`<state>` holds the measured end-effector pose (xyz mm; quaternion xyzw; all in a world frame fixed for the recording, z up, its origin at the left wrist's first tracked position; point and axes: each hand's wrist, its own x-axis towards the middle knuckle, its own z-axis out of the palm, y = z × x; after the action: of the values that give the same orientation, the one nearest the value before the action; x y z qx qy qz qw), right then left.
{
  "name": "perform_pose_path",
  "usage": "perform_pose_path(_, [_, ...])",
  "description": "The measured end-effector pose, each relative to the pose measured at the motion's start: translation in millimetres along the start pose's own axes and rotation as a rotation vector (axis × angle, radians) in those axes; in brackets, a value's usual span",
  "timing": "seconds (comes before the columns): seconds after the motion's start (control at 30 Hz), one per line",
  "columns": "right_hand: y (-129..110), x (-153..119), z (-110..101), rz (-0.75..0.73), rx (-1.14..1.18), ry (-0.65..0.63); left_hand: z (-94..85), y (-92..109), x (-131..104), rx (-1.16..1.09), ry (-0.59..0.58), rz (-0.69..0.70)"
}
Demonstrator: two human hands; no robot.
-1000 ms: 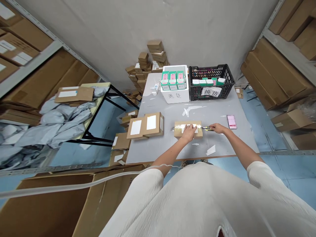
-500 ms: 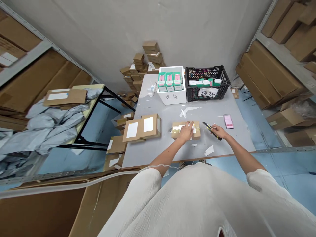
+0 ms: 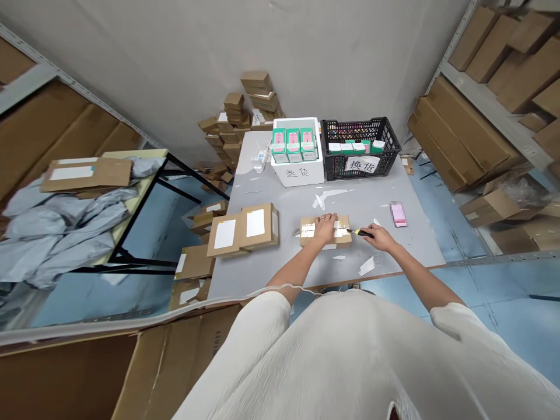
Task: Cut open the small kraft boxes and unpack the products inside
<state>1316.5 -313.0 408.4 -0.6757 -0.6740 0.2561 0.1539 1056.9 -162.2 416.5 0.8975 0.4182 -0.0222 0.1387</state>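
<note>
On the grey table (image 3: 262, 269) lies a small cardboard box (image 3: 308, 239) with a white label on top. My left hand (image 3: 325, 227) rests on it, fingers spread over the top. A black and yellow utility knife (image 3: 362, 233) is held in my right hand (image 3: 378, 238), its tip at the box's right end. Scraps of white paper (image 3: 366, 266) lie in front of the box and behind it.
Two labelled cardboard boxes (image 3: 261, 229) sit at the table's left. Behind stand a white foam box (image 3: 301, 175) with green and pink packages and a black crate (image 3: 391, 162). A pink item (image 3: 398, 214) lies at the right.
My right hand has moved left with the knife, whose tip has come from beside the box onto its right end. The whole view has shifted a little.
</note>
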Motion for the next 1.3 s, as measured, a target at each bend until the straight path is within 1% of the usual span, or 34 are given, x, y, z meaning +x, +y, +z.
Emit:
perform_pose_path(0.13, [1.3, 2.5, 2.1, 0.006, -0.011, 0.000, 2.8, 0.9, -3.6, 0.006, 0.018, 0.043])
perform_pose_path(0.27, [7.7, 4.1, 4.6, -0.013, 0.010, -0.003, 5.6, 3.8, -11.0, 0.033, 0.072, 0.076])
perform_pose_path(0.37, [10.3, 5.9, 13.5, -0.020, 0.029, 0.043, 7.2, 5.0, -12.6, 0.030, 0.087, 0.070])
perform_pose_path(0.5, [7.5, 9.8, 30.1, -0.004, 0.050, 0.123, 10.1, 3.4, -11.8, 0.016, 0.101, 0.071])
perform_pose_path(0.6, [8.7, 11.6, 34.7, -0.015, 0.039, 0.169, 13.1, 0.9, -12.1, -0.016, 0.108, 0.073])
perform_pose_path(0.67, [15.5, 11.9, 32.6, -0.003, 0.024, 0.225, 14.7, -0.6, -12.4, -0.045, 0.110, 0.073])
perform_pose_path(0.77, [33.1, 12.6, 28.5, 0.084, 0.044, 0.309, 16.1, -2.6, -11.9, -0.102, 0.117, 0.069])
perform_pose_path(0.87, [48.2, 15.4, 31.1, 0.155, 0.125, 0.326, 17.7, -6.1, -11.6, -0.166, 0.129, 0.079])
perform_pose_path(0.93, [51.6, 18.2, 37.7, 0.165, 0.200, 0.320, 20.1, -11.7, -14.1, -0.189, 0.129, 0.089])
perform_pose_path(1.0, [49.2, 21.0, 46.5, 0.157, 0.283, 0.324, 23.5, -21.0, -21.0, -0.191, 0.120, 0.064])
perform_pose_path(1.1, [37.5, 24.3, 59.8, 0.147, 0.428, 0.325, 28.2, -40.8, -40.5, -0.162, 0.119, -0.055])
perform_pose_path(1.2, [20.1, 27.8, 68.7, 0.141, 0.583, 0.269, 28.4, -60.7, -65.5, -0.130, 0.127, -0.100])
perform_pose_path(1.3, [0.4, 32.7, 72.2, 0.115, 0.703, 0.222, 24.6, -72.0, -84.8, -0.167, 0.116, -0.189])
